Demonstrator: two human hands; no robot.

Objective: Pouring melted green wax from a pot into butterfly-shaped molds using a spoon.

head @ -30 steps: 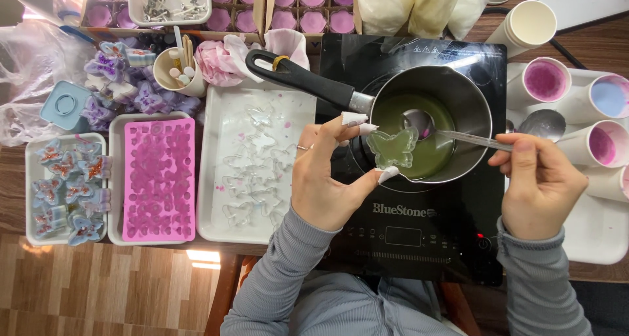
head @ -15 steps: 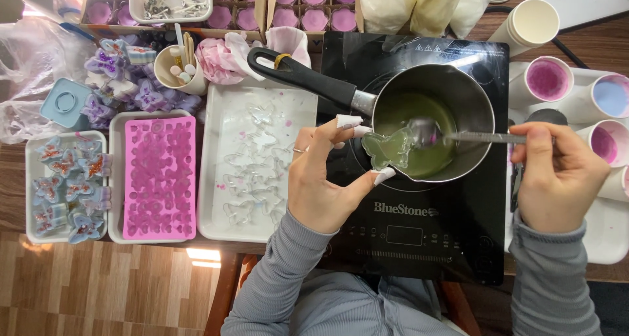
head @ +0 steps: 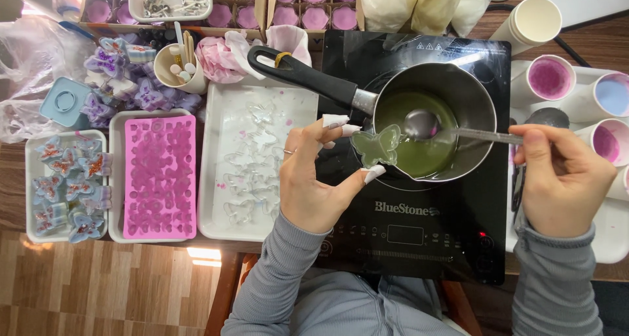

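Observation:
My left hand (head: pixel 313 178) pinches a small clear butterfly-shaped mould (head: pixel 376 145) between its fingertips, over the near rim of a metal saucepan (head: pixel 473 101). The pan holds greenish liquid (head: pixel 419 149) and stands on a black induction hob (head: pixel 406 224). My right hand (head: pixel 562 178) grips the handle of a metal spoon (head: pixel 422 122), whose bowl hangs over the liquid just right of the mould. The pan's black handle (head: pixel 298 72) points up and left.
A white tray (head: pixel 216 224) with several clear butterfly moulds lies left of the hob. Further left are a pink silicone mould (head: pixel 159 177) and a tray of finished butterflies (head: pixel 65 185). Paper cups (head: pixel 549 79) with coloured contents stand at the right.
The spoon's bowl has risen out of the liquid and my right hand has shifted slightly right. The left hand still holds the butterfly mould at the pan's rim.

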